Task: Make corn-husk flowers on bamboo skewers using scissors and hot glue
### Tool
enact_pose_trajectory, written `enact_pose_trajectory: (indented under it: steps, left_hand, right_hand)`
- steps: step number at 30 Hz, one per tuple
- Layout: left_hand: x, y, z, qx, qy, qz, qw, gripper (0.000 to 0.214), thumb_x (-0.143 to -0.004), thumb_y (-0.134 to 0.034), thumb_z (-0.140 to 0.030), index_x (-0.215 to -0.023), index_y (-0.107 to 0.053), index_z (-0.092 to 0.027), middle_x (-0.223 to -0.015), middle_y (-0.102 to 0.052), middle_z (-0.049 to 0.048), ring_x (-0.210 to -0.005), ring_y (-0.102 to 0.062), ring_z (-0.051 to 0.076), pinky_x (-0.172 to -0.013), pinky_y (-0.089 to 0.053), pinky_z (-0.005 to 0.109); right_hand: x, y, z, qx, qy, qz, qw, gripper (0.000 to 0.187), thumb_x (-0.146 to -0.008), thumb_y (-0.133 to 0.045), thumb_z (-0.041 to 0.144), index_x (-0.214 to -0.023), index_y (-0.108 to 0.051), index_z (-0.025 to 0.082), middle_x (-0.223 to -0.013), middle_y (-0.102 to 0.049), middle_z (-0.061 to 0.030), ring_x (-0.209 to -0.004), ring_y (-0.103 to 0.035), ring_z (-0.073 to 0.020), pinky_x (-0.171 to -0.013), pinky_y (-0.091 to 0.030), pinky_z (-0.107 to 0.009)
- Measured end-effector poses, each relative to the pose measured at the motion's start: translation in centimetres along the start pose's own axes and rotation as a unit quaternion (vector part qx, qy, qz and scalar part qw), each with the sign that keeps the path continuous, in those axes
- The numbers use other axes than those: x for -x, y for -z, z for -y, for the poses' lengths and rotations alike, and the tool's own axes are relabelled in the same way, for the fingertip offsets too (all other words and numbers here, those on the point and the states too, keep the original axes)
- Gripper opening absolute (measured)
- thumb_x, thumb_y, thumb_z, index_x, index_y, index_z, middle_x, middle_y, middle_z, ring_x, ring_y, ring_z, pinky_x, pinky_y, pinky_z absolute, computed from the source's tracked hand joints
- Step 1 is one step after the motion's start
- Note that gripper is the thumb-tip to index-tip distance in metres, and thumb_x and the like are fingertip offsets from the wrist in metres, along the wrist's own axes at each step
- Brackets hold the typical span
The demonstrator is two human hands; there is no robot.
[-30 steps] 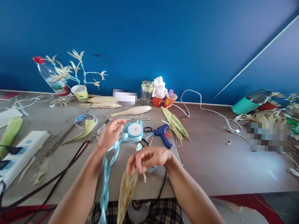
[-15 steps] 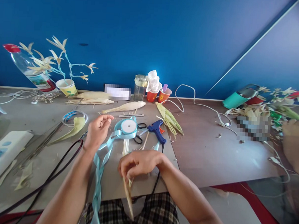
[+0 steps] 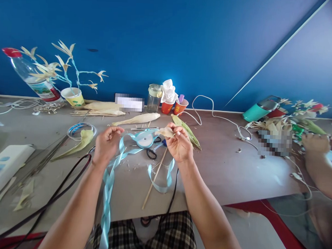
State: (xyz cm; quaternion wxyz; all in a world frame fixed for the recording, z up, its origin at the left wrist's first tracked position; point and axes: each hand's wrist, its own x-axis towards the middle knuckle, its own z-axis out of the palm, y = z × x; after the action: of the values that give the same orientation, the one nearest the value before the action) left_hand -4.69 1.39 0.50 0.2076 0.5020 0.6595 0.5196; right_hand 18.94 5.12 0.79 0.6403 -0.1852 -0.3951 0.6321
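Note:
My left hand (image 3: 107, 144) is closed in a pinch on a light blue ribbon (image 3: 108, 188) that trails down over the table edge to my lap. The ribbon runs to its spool (image 3: 145, 139) between my hands. My right hand (image 3: 178, 142) is raised and closed on the pale husk-wrapped tip (image 3: 165, 131) of a thin wooden stick (image 3: 155, 177), which slants down toward me. A loose loop of ribbon (image 3: 160, 179) lies under my right wrist. Black scissors (image 3: 150, 153) lie just below the spool.
Corn husks (image 3: 140, 118), a green husk bundle (image 3: 191, 133), cups (image 3: 174, 105), a jar (image 3: 154, 97), a bottle (image 3: 33, 80) and a husk-flower branch in a cup (image 3: 73, 96) line the back. Black cables (image 3: 55, 193) and a power strip (image 3: 4, 165) lie left. Another person's hand (image 3: 316, 144) works at right.
My right hand rose from near the table edge to beside the spool, lifting the stick's husk tip. The dried husk it held earlier is gone from view. My left hand kept its hold on the ribbon.

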Motion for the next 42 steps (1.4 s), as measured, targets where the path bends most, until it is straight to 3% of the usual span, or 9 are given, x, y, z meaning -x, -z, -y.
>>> enact_pose_trajectory:
  steps: [7, 13, 20, 25, 29, 32, 34, 37, 42]
  left_hand:
    - [-1.2, 0.6, 1.7, 0.007, -0.001, -0.051, 0.999, 0.024, -0.078, -0.053, -0.032, -0.092, -0.065, -0.017, -0.091, -0.071, 0.0049, -0.072, -0.063, 0.014, -0.067, -0.049, 0.025]
    - [-2.7, 1.5, 3.2, -0.067, 0.014, -0.112, 0.991, 0.02, -0.074, -0.055, -0.032, -0.087, -0.062, -0.018, -0.088, -0.07, 0.0066, -0.082, -0.066, 0.019, -0.081, -0.051, 0.033]
    - [-2.9, 2.2, 3.6, -0.146, -0.061, -0.204, 0.966, 0.029, -0.077, -0.051, -0.029, -0.099, -0.062, -0.015, -0.102, -0.067, 0.0125, -0.09, -0.064, 0.022, -0.085, -0.05, 0.036]
    - [-2.4, 1.0, 4.0, -0.249, -0.116, -0.091, 0.957, 0.027, -0.079, -0.048, -0.026, -0.096, -0.066, -0.016, -0.101, -0.066, 0.0142, -0.103, -0.059, 0.028, -0.094, -0.044, 0.041]
    - [-1.3, -0.7, 4.2, -0.337, -0.122, 0.059, 0.932, 0.028, -0.079, -0.047, -0.023, -0.098, -0.067, -0.017, -0.116, -0.064, 0.0158, -0.11, -0.057, 0.032, -0.095, -0.041, 0.048]
    - [-0.8, -1.1, 3.7, -0.373, -0.106, 0.131, 0.912, 0.027, -0.082, -0.043, -0.022, -0.094, -0.068, -0.019, -0.102, -0.07, 0.0129, -0.101, -0.061, 0.029, -0.092, -0.043, 0.045]
    - [-0.6, -0.9, 3.0, -0.358, -0.117, 0.117, 0.919, 0.029, -0.085, -0.041, -0.022, -0.1, -0.066, -0.019, -0.104, -0.07, 0.0107, -0.102, -0.061, 0.026, -0.095, -0.041, 0.042]
    - [-0.8, 0.2, 2.5, -0.381, -0.099, -0.001, 0.92, 0.032, -0.085, -0.046, -0.027, -0.111, -0.063, -0.019, -0.125, -0.06, 0.0118, -0.123, -0.048, 0.031, -0.106, -0.028, 0.052]
    - [-1.7, 2.2, 3.5, -0.452, 0.049, -0.067, 0.888, 0.053, -0.082, -0.05, -0.039, -0.13, -0.052, -0.016, -0.149, -0.031, 0.0232, -0.136, -0.021, 0.048, -0.098, -0.015, 0.074]
  right_hand:
    - [-0.5, 0.6, 0.7, 0.038, 0.043, -0.046, 0.997, 0.019, -0.066, -0.073, 0.035, -0.071, -0.058, 0.023, -0.097, -0.057, -0.0039, -0.084, -0.056, -0.0167, -0.084, -0.049, -0.036]
    - [0.1, 0.1, 0.0, 0.156, 0.055, 0.039, 0.986, 0.01, -0.074, -0.066, 0.03, -0.072, -0.063, 0.021, -0.094, -0.058, -0.0041, -0.079, -0.056, -0.0155, -0.079, -0.047, -0.033]
    - [1.2, -0.8, -2.0, 0.425, 0.029, 0.27, 0.864, 0.014, -0.075, -0.054, 0.011, -0.072, -0.064, 0.02, -0.075, -0.061, -0.0014, -0.068, -0.053, -0.0133, -0.065, -0.042, -0.027]
    - [1.2, -1.0, -1.8, 0.322, -0.003, 0.204, 0.925, 0.005, -0.077, -0.059, 0.018, -0.076, -0.064, 0.019, -0.095, -0.063, -0.0052, -0.076, -0.054, -0.0133, -0.061, -0.039, -0.024]
    - [0.9, -0.5, -1.7, 0.179, -0.048, 0.127, 0.974, 0.006, -0.078, -0.061, 0.022, -0.075, -0.063, 0.018, -0.097, -0.061, -0.0032, -0.053, -0.039, -0.0048, -0.051, -0.031, -0.022]
    - [0.8, -0.3, -1.8, 0.103, -0.069, 0.09, 0.988, 0.006, -0.076, -0.063, 0.022, -0.072, -0.062, 0.017, -0.094, -0.06, -0.0018, -0.048, -0.033, -0.0026, -0.051, -0.028, -0.023]
    - [0.7, -0.3, -1.8, 0.082, -0.079, 0.077, 0.991, 0.008, -0.075, -0.065, 0.023, -0.07, -0.062, 0.017, -0.092, -0.059, -0.0019, -0.049, -0.035, -0.0031, -0.053, -0.03, -0.024]
    - [0.7, -0.4, -1.7, 0.077, -0.091, 0.064, 0.991, 0.011, -0.073, -0.067, 0.026, -0.069, -0.062, 0.018, -0.089, -0.058, -0.0017, -0.05, -0.037, -0.0044, -0.054, -0.032, -0.025]
    - [0.6, -0.5, -2.1, 0.082, -0.1, 0.058, 0.99, 0.013, -0.071, -0.069, 0.028, -0.068, -0.061, 0.018, -0.084, -0.057, -0.0011, -0.051, -0.037, -0.0052, -0.053, -0.032, -0.025]
